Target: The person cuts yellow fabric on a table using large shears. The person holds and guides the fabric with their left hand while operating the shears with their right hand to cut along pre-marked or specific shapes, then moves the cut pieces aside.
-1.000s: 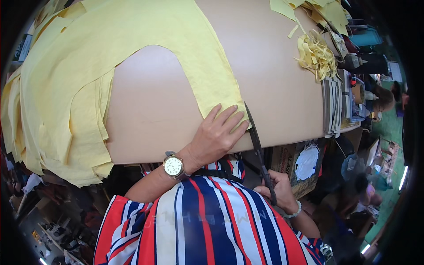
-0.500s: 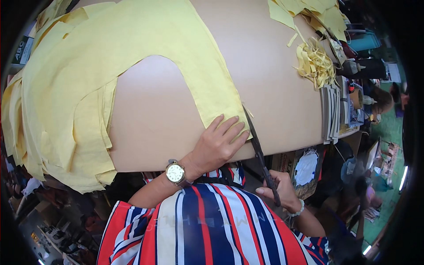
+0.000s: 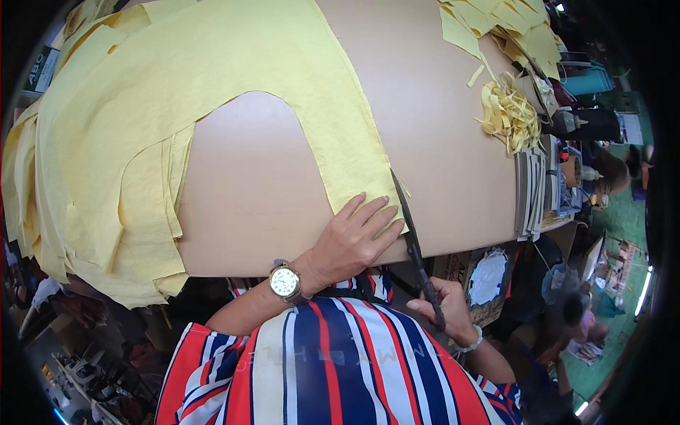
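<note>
A large curved sheet of yellow fabric point(image 3: 227, 60) lies over the table, one strip of it running down toward me. My left hand point(image 3: 358, 230) presses flat on the end of that strip, fingers spread, with a wristwatch point(image 3: 285, 281) on the wrist. Long dark scissors point(image 3: 416, 258) are in my right hand point(image 3: 451, 308), fingers wrapped round the handles. Their blades lie along the right edge of the strip, just beside my left fingertips. A thin sliver of fabric sticks out next to the blade tip.
The tan table point(image 3: 439, 142) ends in front of my body. A heap of thin yellow offcuts point(image 3: 511, 113) lies at the right, with larger yellow scraps point(image 3: 496, 18) behind it. Stacked grey strips point(image 3: 529, 195) stand at the right edge. More fabric layers overhang the left side.
The view has shifted slightly. My left hand still presses the strip's end, and the scissors remain along its edge, their blades looking closer together than before.
</note>
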Tool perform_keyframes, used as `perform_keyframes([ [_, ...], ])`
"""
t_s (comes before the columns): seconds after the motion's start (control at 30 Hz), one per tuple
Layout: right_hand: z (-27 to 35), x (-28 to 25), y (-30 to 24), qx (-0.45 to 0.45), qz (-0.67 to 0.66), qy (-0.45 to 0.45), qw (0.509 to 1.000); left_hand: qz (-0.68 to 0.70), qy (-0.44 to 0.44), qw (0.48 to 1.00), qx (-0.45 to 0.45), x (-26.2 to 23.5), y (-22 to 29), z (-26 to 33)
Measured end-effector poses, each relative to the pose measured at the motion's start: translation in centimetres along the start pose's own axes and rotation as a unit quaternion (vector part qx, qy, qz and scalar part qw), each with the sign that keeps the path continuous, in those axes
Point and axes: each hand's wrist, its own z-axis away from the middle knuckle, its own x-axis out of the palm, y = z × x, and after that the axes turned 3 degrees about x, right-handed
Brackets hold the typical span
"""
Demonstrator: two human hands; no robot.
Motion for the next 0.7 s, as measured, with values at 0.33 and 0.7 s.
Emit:
perform_keyframes([
  [0.33,0.2,0.5,0.9,-0.009,-0.042,-0.008,0.999,0.01,0.002,1.0,0.002,0.0,0.0,0.0],
  [0.7,-1.7,0.3,-1.5,-0.023,-0.028,0.004,0.999,0.03,0.006,0.999,0.02,0.0,0.0,0.2],
])
